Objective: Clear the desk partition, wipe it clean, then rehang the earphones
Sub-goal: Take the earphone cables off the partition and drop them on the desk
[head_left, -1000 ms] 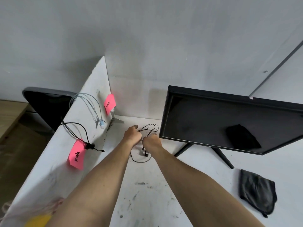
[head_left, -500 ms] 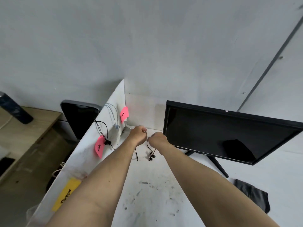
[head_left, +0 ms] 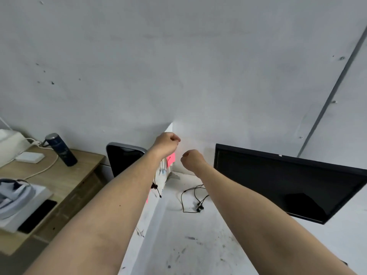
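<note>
Left arm extended forward, left hand (head_left: 167,142) curled into a fist at the top edge of the partition (head_left: 151,213); whether it pinched a cord could not be told. Right hand (head_left: 191,160) likewise fisted, raised just beside it, nothing visible in its grip. Black earphones (head_left: 195,199) lay on the white counter (head_left: 190,251) below, beside the monitor (head_left: 278,183).

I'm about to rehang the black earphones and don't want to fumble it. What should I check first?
1. Black earphones lifted off the desk: not ok, the buds lie on it.
2. Cord gripped by left hand or right hand: cannot tell, both are fists.
3. Partition wiped: not ok, smudges show.
4. Partition cleared: not ok, pink note and hung earphones are on it.
</note>
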The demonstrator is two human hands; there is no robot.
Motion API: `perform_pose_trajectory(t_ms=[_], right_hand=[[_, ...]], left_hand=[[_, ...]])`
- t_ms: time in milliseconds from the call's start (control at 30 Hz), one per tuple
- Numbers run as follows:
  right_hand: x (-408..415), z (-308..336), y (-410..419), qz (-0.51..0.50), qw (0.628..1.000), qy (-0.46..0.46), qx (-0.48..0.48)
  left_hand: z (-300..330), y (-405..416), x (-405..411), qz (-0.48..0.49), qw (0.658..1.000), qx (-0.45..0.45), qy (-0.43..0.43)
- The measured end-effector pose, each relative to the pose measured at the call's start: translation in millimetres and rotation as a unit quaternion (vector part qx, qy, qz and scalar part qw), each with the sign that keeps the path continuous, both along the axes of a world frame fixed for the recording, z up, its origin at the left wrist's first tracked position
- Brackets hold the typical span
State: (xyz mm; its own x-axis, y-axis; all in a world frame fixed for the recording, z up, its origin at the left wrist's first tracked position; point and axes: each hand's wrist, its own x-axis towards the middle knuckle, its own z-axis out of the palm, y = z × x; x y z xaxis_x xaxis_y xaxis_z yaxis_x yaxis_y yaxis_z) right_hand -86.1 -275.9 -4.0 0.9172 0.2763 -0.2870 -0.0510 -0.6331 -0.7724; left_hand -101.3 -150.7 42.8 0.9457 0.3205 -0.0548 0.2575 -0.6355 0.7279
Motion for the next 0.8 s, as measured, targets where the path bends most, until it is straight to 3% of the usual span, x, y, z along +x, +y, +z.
perform_pose_trajectory(t_ms=[267,500,800], right_hand=[[11.3,8.9,56.3,0.062,0.997,-0.041,0.004],[25.4,-4.9,84.1,0.087,0.993,-0.066,-0.043],[33.1,-27.1,87.2,0.102,0.991,-0.076,-0.035]], left_hand=[[10.1,74.5,-6.6,0.043,0.998,0.000,-0.040],[-13.2,110.2,-5.7,-0.014,0.995,0.017,0.093],[-39.6,126.7,-2.7,-0.073,0.985,-0.056,0.147]])
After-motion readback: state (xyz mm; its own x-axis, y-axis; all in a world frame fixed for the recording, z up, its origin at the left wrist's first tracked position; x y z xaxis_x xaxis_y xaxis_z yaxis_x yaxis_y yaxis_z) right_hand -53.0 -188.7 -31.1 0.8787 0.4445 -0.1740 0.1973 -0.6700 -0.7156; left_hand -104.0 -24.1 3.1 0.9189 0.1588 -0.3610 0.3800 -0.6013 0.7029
